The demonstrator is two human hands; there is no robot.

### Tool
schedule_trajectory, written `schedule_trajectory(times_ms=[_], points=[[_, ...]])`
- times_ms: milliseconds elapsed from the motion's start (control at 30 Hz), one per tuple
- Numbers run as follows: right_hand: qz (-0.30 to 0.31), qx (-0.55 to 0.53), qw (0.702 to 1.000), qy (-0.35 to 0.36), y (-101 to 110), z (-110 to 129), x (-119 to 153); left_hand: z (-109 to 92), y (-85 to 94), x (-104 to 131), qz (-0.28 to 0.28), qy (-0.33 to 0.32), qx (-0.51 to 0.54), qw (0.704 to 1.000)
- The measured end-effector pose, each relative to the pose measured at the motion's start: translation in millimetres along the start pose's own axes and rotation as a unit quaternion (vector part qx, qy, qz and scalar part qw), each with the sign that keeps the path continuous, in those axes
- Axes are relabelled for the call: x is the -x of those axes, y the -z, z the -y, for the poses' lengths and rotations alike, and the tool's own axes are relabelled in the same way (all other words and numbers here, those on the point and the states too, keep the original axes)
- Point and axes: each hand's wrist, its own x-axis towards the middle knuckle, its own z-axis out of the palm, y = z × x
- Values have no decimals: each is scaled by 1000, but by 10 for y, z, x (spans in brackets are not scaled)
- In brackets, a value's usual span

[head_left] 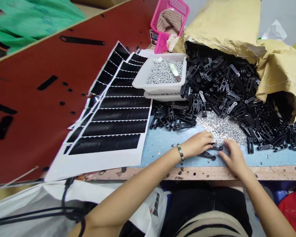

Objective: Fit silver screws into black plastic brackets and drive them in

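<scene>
My left hand (198,144), with a beaded bracelet at its wrist, is closed on a small black plastic part (217,147) over the blue work surface. My right hand (233,157) is close by on the other side, its thumb and index finger apart around the end of that part; whether they touch it is hard to see. Just below lies a second black plastic part (207,155). Beyond both hands spreads a loose pile of small silver screws (223,127).
Black plastic parts (212,82) heap up behind, spilling from brown paper sacks (227,23). To the left stand a white tub (140,79) of screws with a knife on it, and sheets of black strips (120,121). A pink basket (154,19) sits at the back.
</scene>
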Motion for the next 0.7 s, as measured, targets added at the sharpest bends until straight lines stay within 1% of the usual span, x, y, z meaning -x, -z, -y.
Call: schedule_trajectory(times_ms=[100, 167, 233, 300, 367, 400, 433, 467, 533, 567, 633, 667, 700], points=[[10, -5, 998, 54, -57, 9, 58, 21, -48, 31, 21, -3, -41, 999], [-7, 17, 998, 57, -124, 45, 41, 36, -23, 59, 27, 11, -57, 998], [-19, 31, 998, 49, -172, 79, 6, 56, 22, 71, 31, 37, -64, 997], [-10, 35, 998, 48, -173, 92, -26, 75, 64, 72, 37, 58, -60, 996], [16, 29, 998, 56, -123, 74, -74, 83, 88, 75, 48, 65, -52, 995], [20, 26, 998, 55, -88, 55, -120, 80, 93, 81, 53, 67, -47, 995], [8, 25, 999, 45, -52, 33, -191, 71, 93, 93, 58, 69, -43, 995], [-19, 30, 999, 26, -21, 8, -290, 55, 89, 110, 64, 72, -39, 995], [-95, 65, 993, -34, 9, -38, -564, 10, 79, 160, 72, 80, -35, 994], [-120, 94, 986, -63, 7, -59, -723, -17, 75, 192, 77, 82, -34, 993], [-119, 151, 976, -103, -17, -98, -1022, -65, 81, 258, 83, 82, -38, 992], [-112, 162, 974, -114, -28, -115, -1135, -82, 93, 284, 78, 78, -41, 993], [-108, 161, 974, -120, -33, -132, -1211, -93, 110, 299, 61, 74, -45, 994]])
